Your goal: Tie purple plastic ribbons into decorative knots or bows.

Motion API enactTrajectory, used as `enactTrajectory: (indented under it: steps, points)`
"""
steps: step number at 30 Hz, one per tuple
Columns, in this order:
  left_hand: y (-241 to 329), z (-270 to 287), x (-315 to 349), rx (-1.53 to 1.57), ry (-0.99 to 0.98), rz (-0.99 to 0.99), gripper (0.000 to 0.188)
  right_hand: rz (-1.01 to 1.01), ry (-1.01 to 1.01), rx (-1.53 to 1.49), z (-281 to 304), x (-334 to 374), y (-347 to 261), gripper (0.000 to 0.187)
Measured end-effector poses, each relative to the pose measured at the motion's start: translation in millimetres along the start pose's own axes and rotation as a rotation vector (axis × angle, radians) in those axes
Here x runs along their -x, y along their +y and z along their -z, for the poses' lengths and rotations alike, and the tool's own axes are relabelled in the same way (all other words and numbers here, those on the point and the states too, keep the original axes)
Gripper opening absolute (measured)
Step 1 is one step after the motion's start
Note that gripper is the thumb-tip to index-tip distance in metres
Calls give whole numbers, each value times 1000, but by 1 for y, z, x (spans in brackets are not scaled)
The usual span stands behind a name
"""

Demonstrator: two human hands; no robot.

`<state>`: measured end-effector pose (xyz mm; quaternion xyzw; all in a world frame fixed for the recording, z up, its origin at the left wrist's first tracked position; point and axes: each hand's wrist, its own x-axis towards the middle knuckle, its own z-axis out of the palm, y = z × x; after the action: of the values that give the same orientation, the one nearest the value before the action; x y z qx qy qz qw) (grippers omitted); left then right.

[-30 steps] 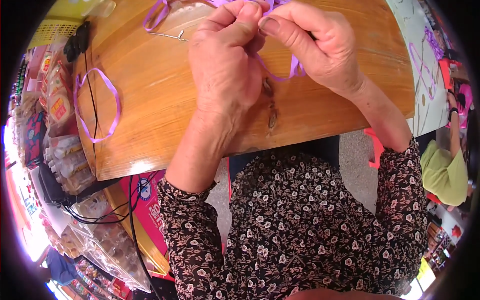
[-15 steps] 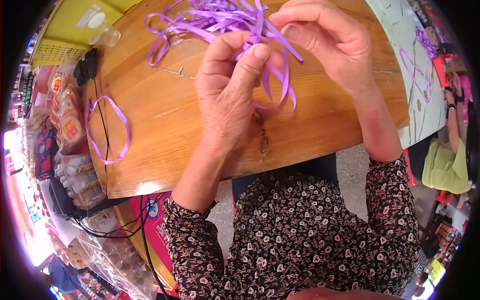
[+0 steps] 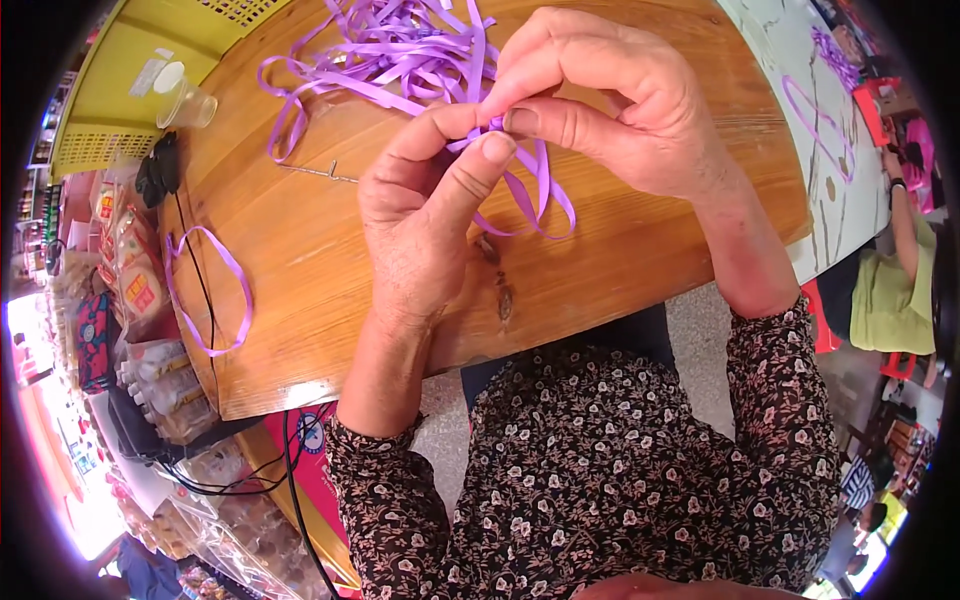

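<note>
Above the wooden table my left hand pinches a purple ribbon between thumb and forefinger, at a small bunched spot that looks like a knot. My right hand meets it there, its thumb and fingertips closed on the same bunched part of the ribbon. Below the fingers a loop and loose ends of the ribbon hang down. Beyond my hands lies a tangled heap of purple ribbons. A thin metal rod with a small crosspiece rests on the table left of my left hand.
A single ribbon loop lies at the table's left, by a black cable. A clear plastic cup and a yellow basket stand at the far left. On the right, a person in a green top sits by a white marbled table.
My right hand has come down and left, and its fingertips now close on the ribbon at my left fingers. The view has shifted a little.
</note>
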<state>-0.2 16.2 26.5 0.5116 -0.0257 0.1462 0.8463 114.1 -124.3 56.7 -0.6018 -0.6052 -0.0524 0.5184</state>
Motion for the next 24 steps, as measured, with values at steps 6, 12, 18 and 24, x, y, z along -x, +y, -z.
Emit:
enactTrajectory:
  steps: [6, 12, 18, 24]
  points:
    - [1, -2, 0, 76, 2, 3, 21, -248, 68, -297, -4, 3, -1, 9]
    - [2, -2, 1, 18, 19, -27, 19, -222, 59, -87, 10, -13, -35, 16]
    - [1, -1, 1, 45, 4, -14, 17, 288, 65, -145, -2, -6, 3, 15]
    - [-2, -2, 1, 43, 56, -45, 16, -6, 19, 133, -6, -2, -11, 16]
